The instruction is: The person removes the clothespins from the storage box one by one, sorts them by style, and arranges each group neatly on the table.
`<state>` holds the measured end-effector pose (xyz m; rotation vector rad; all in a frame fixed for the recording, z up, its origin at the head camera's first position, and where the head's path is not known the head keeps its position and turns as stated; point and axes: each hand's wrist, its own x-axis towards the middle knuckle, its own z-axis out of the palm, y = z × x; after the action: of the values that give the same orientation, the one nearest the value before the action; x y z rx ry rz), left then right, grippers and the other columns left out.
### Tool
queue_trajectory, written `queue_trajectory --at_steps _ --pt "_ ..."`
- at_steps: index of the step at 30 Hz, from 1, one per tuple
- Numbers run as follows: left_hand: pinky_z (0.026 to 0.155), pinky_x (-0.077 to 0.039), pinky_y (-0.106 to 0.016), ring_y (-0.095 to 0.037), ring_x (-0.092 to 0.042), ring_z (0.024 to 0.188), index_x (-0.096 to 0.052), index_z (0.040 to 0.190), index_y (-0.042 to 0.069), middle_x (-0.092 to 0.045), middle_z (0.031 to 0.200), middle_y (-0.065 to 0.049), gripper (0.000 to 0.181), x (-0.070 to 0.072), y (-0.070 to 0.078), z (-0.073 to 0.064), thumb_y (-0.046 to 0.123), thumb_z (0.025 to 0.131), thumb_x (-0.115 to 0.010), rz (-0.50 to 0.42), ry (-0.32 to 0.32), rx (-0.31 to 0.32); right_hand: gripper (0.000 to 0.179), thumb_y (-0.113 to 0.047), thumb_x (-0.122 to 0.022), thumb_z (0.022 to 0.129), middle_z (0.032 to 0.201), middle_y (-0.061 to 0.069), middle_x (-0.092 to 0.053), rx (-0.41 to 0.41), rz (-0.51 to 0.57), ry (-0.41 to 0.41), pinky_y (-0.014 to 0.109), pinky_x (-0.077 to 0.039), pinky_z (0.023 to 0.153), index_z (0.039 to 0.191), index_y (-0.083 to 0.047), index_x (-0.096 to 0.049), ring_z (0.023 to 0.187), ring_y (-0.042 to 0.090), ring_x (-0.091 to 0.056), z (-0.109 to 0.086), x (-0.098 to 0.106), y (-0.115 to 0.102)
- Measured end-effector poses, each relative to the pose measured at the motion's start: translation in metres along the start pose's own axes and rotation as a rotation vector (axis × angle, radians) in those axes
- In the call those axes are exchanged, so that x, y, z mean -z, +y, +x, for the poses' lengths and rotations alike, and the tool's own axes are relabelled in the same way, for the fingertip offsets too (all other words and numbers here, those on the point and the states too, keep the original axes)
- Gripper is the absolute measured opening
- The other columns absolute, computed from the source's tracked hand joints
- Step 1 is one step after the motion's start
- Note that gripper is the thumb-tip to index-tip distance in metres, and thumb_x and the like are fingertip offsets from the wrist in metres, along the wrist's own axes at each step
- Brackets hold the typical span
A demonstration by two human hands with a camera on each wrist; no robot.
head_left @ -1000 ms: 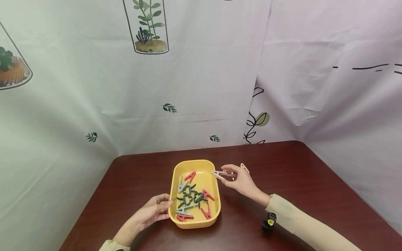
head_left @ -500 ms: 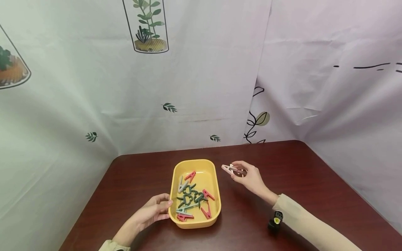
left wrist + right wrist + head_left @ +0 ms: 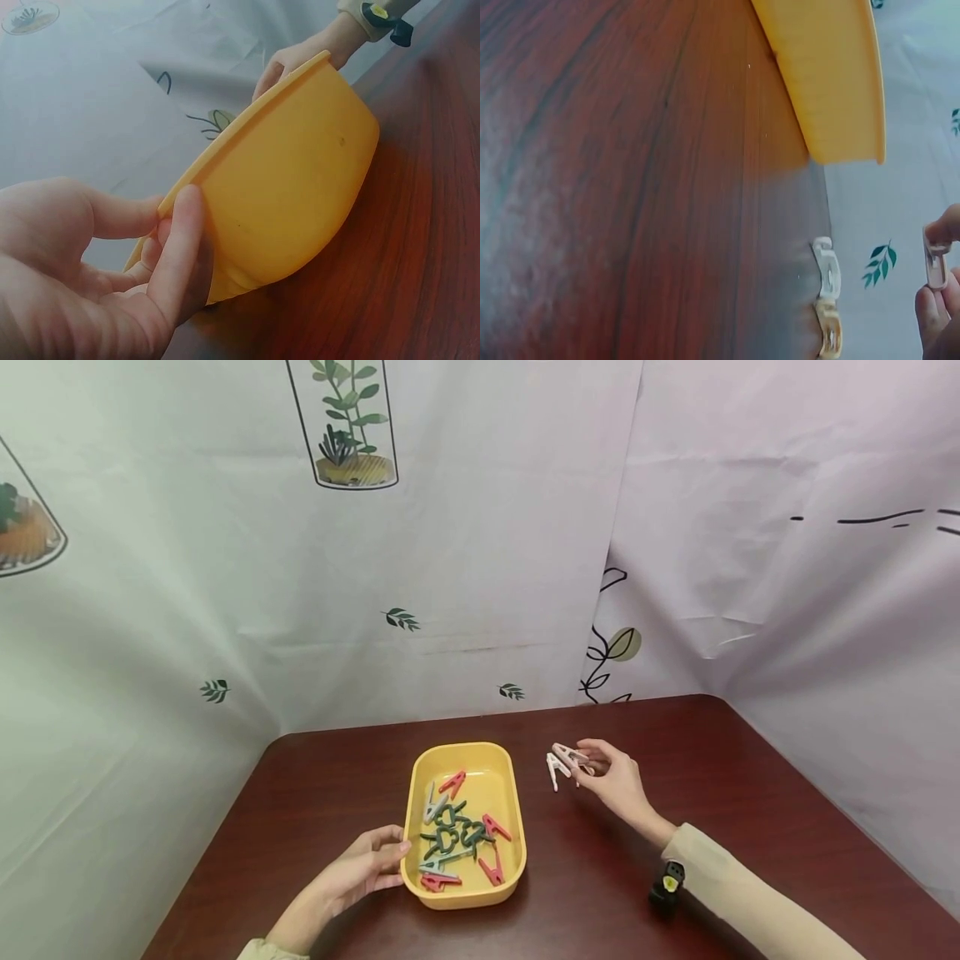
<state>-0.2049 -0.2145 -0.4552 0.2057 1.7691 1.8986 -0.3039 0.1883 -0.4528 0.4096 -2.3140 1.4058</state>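
My left hand (image 3: 360, 868) grips the left rim of a yellow plastic basin (image 3: 517, 860), thumb and fingers on its wall in the left wrist view. Inside lie several small plastic clips: red clips (image 3: 453, 783), dark green clips (image 3: 444, 839) and pale grey-green clips (image 3: 434, 808). To the right of the basin, my right hand (image 3: 618, 785) pinches a pale pink clothespin (image 3: 567, 755) by its handle end, above the table. Below it, a white clothespin (image 3: 827, 270) and a cream clothespin (image 3: 829, 330) rest on the table, side by side in the right wrist view.
The dark red wooden table (image 3: 330, 777) carries the basin near its middle. White fabric printed with plants (image 3: 480, 568) hangs behind the table and along both sides. A black wrist device (image 3: 666, 887) sits under my right cuff.
My right hand has moved right, away from the basin's right rim, with the pink clothespin still in its fingers. The white clothespin on the table has come into view. My left hand stays put.
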Motion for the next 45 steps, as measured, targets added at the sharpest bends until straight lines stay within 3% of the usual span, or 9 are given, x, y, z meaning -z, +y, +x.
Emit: queue_trajectory --at_steps 6,13,28,38,45 --pt "0.078 -0.056 -0.024 -0.011 -0.065 0.09 -0.043 0.118 -0.001 -0.063 0.103 -0.004 0.026 0.001 -0.001 0.001 0.016 0.1 -0.05 0.0 0.001 0.0 0.042 0.0 -0.078 0.074 0.102 0.019 -0.071 -0.042 -0.058 0.049 0.038 -0.057 0.083 0.114 -0.003 -0.065 0.097 0.032 -0.069 0.001 0.005 0.008" --pt "0.079 -0.056 -0.024 -0.011 -0.064 0.09 -0.044 0.117 0.001 -0.063 0.102 -0.003 0.024 0.002 -0.003 0.002 0.016 0.1 -0.051 -0.005 -0.005 -0.003 0.044 -0.006 -0.08 0.075 0.103 0.018 -0.071 -0.15 -0.126 0.083 0.032 -0.057 0.083 0.115 -0.001 -0.064 0.097 0.03 -0.068 0.002 0.009 0.018" --pt "0.078 -0.056 -0.023 -0.009 -0.063 0.09 -0.044 0.118 0.001 -0.062 0.102 -0.002 0.023 0.001 0.0 -0.001 0.016 0.101 -0.048 -0.028 -0.021 -0.01 0.045 -0.006 -0.075 0.078 0.109 0.024 -0.065 -0.29 -0.137 0.087 0.036 -0.055 0.088 0.12 0.003 -0.06 0.102 0.033 -0.066 0.004 0.02 0.036" --pt "0.079 -0.056 -0.024 -0.01 -0.063 0.091 -0.045 0.118 0.001 -0.063 0.102 -0.002 0.022 0.001 -0.001 0.0 0.016 0.101 -0.047 -0.029 -0.028 -0.015 0.043 -0.011 -0.075 0.078 0.106 0.023 -0.067 -0.354 -0.213 0.087 0.023 -0.052 0.075 0.117 0.004 -0.062 0.096 0.033 -0.067 0.006 0.022 0.042" --pt "0.078 -0.056 -0.023 -0.009 -0.063 0.09 -0.045 0.117 0.001 -0.063 0.101 -0.001 0.024 0.0 0.0 0.0 0.017 0.1 -0.05 -0.03 -0.019 -0.002 0.043 -0.011 -0.075 0.078 0.104 0.024 -0.067 -0.358 -0.246 0.08 0.03 -0.051 0.075 0.116 0.005 -0.062 0.095 0.034 -0.066 0.007 0.022 0.045"
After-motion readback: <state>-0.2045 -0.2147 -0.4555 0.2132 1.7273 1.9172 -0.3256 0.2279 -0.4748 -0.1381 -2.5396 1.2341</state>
